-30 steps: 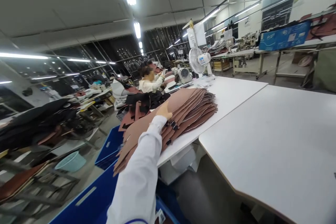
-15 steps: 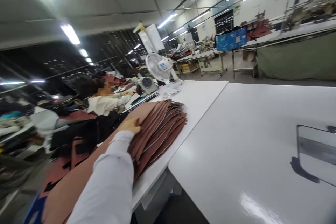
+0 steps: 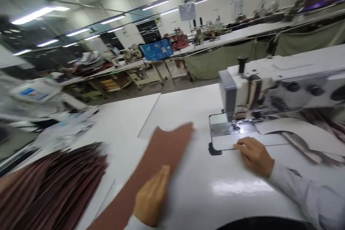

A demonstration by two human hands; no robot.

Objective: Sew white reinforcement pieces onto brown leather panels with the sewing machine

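Observation:
My left hand (image 3: 151, 197) lies flat, fingers together, on a single brown leather piece (image 3: 164, 147) that stretches across the white table towards the sewing machine. My right hand (image 3: 253, 153) rests on the table with fingers curled, at the edge of the machine's bed plate (image 3: 231, 129), just in front of the needle area. It holds nothing that I can make out. The white industrial sewing machine (image 3: 280, 86) stands at the right. A stack of the same brown pieces (image 3: 54, 183) lies at the lower left, blurred by motion.
White table surface (image 3: 188, 104) runs between the stack and the machine. A pale curved piece (image 3: 293, 129) lies under the machine arm. A blurred white fan (image 3: 35, 93) stands at the left. Rows of work tables and a blue sign (image 3: 157, 49) fill the background.
The view has swung right from the stack to the sewing machine. My left hand has drawn one brown piece off the stack onto the table. My right hand has come into view.

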